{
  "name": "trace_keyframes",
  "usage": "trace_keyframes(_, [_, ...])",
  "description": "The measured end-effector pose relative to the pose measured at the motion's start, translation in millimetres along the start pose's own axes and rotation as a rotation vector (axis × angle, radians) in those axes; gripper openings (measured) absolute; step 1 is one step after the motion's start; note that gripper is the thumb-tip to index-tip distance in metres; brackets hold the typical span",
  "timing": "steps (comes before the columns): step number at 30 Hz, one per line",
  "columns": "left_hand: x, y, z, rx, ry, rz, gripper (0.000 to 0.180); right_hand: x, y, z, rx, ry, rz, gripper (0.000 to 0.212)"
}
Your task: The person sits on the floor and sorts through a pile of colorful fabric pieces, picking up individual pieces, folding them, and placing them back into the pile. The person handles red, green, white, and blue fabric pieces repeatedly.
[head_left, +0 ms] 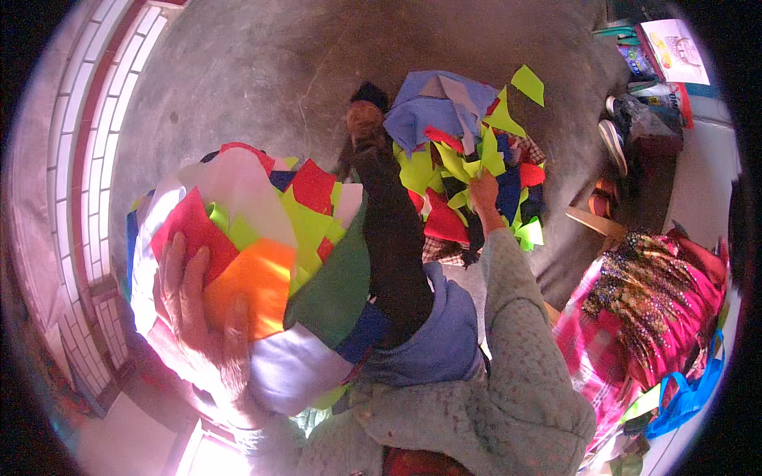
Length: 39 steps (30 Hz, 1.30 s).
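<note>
A big heap of coloured fabric scraps (329,282) rests against my lap on the left, with white, red, orange, green and yellow-green pieces. Across its side, my left hand (198,309) curves with fingers spread, holding the heap; an orange scrap (254,287) shows between thumb and fingers. My right hand (484,194) reaches forward to a second pile (444,218) on the floor, its fingers closed on a yellow-green fabric scrap (471,168). That pile also has red, dark blue and checked pieces, and a blue-grey cloth (429,107) at its far end.
My dark-clad leg (389,238) stretches between the two piles over the grey concrete floor (262,87). On the right lie a pink patterned cloth (635,317), a blue strap (690,389), shoes (613,147) and packages (659,91). A white brick-patterned wall (95,151) borders the left.
</note>
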State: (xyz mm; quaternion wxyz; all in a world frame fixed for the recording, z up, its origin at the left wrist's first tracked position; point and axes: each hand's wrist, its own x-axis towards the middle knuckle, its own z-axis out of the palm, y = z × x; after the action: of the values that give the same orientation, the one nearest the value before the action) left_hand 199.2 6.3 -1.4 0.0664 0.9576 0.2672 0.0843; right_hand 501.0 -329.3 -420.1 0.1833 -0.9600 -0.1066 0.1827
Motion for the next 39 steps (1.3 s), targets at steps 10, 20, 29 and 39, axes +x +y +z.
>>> trace_keyframes(10, [-14.0,0.7,12.6,-0.11,0.12,-0.087,0.043,-59.0,39.4,-66.8,0.392,0.084,0.04,0.022])
trace_keyframes(20, [-14.0,-9.3,22.8,-0.162,0.248,0.043,0.042,-80.4,60.3,-148.1,0.786,0.357,-0.018,0.024])
trace_keyframes(29, [-23.2,-18.7,31.1,-0.125,0.32,0.001,0.041,-122.8,-34.5,-247.9,1.737,0.088,-0.049,0.022])
trace_keyframes(39, [-22.4,-17.5,32.8,-0.363,0.358,-0.046,0.052,-175.1,-159.2,-309.6,1.991,-0.134,-0.383,0.038])
